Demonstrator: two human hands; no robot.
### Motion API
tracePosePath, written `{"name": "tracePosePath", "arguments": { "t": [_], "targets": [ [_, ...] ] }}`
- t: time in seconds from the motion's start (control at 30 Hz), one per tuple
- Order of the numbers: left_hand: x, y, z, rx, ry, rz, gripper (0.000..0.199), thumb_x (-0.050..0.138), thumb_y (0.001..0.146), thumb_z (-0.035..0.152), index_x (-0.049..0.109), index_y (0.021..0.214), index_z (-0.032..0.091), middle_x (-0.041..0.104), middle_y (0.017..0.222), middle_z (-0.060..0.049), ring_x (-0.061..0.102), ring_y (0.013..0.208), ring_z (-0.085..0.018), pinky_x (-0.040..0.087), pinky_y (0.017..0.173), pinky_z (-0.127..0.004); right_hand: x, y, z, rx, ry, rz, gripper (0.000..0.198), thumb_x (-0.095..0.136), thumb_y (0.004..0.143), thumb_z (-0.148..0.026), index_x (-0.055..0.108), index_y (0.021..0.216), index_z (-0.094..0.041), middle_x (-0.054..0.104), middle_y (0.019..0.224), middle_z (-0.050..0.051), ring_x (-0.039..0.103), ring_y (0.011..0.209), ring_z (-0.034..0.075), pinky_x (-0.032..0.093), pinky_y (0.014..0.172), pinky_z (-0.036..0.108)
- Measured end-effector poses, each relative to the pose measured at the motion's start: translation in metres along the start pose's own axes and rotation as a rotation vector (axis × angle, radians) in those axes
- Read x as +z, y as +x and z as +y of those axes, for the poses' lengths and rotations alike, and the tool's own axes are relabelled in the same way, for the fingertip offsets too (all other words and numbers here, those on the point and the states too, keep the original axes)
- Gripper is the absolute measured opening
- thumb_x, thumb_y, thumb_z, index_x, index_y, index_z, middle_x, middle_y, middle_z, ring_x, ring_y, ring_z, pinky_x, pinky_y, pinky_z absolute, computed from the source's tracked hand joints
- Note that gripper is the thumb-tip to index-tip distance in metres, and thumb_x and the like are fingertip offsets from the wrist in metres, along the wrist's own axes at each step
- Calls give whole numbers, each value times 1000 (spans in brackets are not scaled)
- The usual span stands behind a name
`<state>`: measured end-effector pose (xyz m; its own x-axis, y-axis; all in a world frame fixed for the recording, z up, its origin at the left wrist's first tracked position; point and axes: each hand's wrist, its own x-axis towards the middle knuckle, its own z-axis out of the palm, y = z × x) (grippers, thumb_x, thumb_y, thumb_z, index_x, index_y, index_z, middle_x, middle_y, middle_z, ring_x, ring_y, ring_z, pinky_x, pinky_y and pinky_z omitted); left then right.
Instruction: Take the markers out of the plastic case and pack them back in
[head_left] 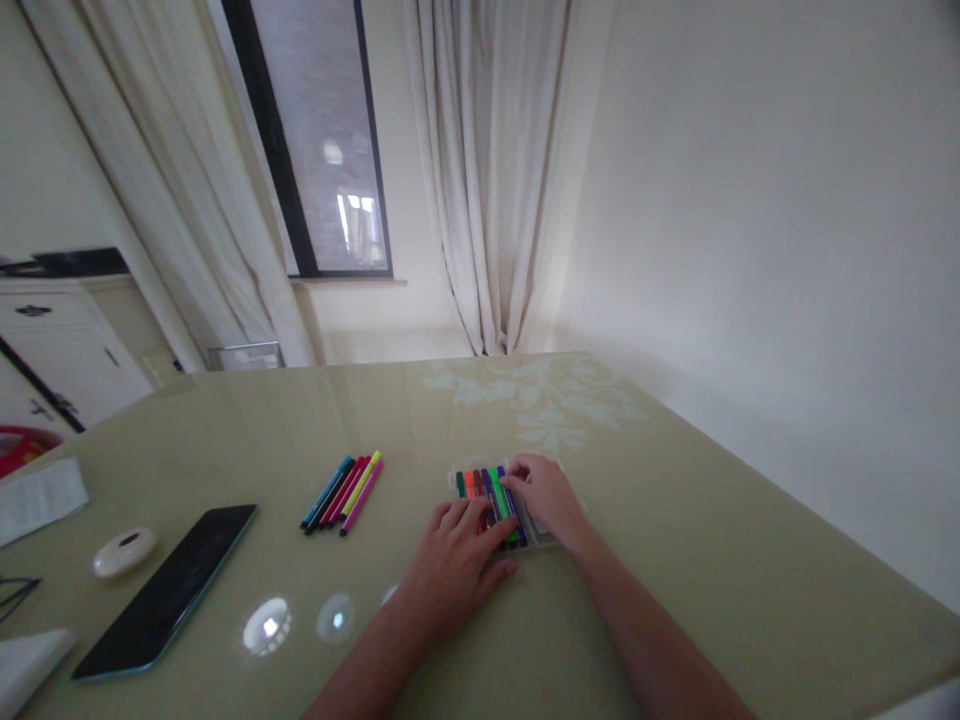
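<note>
A clear plastic case [541, 538] lies on the table with a row of coloured felt-tip pens [495, 490] in it, green, orange, red, purple and blue among them. My left hand [459, 560] rests across the near part of the row, its fingers stretched over the pens and the thumb at the case's near edge. At the far right end of the row, my right hand [544, 490] has thumb and forefinger bent together at the cap of a blue felt-tip pen [503, 474]. Its other fingers are partly hidden.
Left of the case lies a loose group of felt-tip pens [343, 493], blue, black, red, yellow and pink. Further left are a black tablet [169, 590], a white oval object [124, 552] and a whitish cloth or paper [41, 500]. A wall borders the table's right side.
</note>
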<state>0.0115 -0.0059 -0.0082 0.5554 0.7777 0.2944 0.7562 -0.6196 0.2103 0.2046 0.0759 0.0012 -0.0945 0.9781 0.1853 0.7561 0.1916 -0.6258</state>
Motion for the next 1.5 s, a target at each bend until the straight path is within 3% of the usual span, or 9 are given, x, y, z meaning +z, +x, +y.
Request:
{"name": "tracePosePath", "arguments": {
  "t": [0.23, 0.4, 0.57, 0.67, 0.77, 0.97, 1.1, 1.23, 1.5],
  "targets": [
    [-9, 1, -9, -79, 52, 28, 35, 56, 100, 44, 61, 132, 33, 63, 127, -7, 56, 118, -28, 40, 104, -47, 0, -3, -8, -66, 99, -30, 9, 66, 91, -21, 75, 91, -19, 76, 85, 4, 67, 75, 16, 47, 73, 27],
    [-20, 3, -24, -192, 4, 54, 31, 43, 106, 41, 64, 122, 25, 68, 118, -8, 63, 110, -25, 46, 95, -41, 6, -9, -16, -130, 198, -143, 11, 65, 92, -24, 74, 92, -18, 76, 82, 4, 68, 69, 16, 50, 70, 27],
    [-41, -5, -58, -562, 237, 177, 28, 41, 103, 25, 68, 100, 19, 70, 106, -11, 64, 105, -28, 48, 89, -39, 12, -12, -20, -177, 210, -187, 13, 67, 91, -21, 76, 99, -18, 77, 91, 6, 71, 82, 18, 52, 76, 28],
    [-49, -18, -78, -774, 449, 121, 27, 43, 101, 26, 66, 112, 16, 69, 111, -14, 65, 105, -32, 50, 85, -43, 14, -12, -21, -196, 208, -198, 13, 68, 90, -20, 76, 100, -18, 77, 93, 6, 70, 82, 18, 52, 76, 28],
    [-49, -26, -91, -856, 487, 34, 28, 44, 101, 31, 66, 112, 16, 69, 109, -15, 66, 104, -32, 52, 82, -42, 14, -13, -21, -218, 221, -199, 13, 68, 91, -21, 77, 100, -20, 78, 94, 5, 70, 82, 18, 53, 77, 29],
    [-43, -18, -93, -787, 313, 126, 29, 38, 102, 28, 66, 102, 17, 70, 106, -15, 67, 103, -30, 51, 87, -42, 14, -13, -25, -218, 262, -159, 12, 67, 93, -24, 78, 98, -20, 78, 92, 5, 70, 84, 18, 52, 78, 29],
    [-38, -2, -67, -654, -183, 284, 31, 36, 104, 39, 60, 101, 20, 72, 97, -10, 69, 90, -27, 52, 80, -39, 13, -15, -33, -199, 381, -136, 20, 61, 97, -33, 76, 96, -20, 76, 89, 4, 68, 80, 17, 51, 73, 27],
    [-30, 6, -34, -437, -541, 274, 31, 42, 103, 47, 59, 102, 22, 73, 94, -6, 69, 86, -24, 52, 77, -36, 12, -14, -41, -157, 714, -212, 31, 58, 95, -47, 73, 96, -19, 72, 85, 3, 65, 70, 15, 49, 61, 25],
    [-27, 4, -23, -387, -557, 399, 19, 56, 98, 38, 64, 106, 23, 73, 95, -4, 67, 83, -20, 52, 74, -31, 8, -10, -39, -14, 985, -172, 38, 71, 85, -55, 73, 93, -18, 74, 93, 6, 63, 67, 12, 44, 59, 23]
  ]
}}
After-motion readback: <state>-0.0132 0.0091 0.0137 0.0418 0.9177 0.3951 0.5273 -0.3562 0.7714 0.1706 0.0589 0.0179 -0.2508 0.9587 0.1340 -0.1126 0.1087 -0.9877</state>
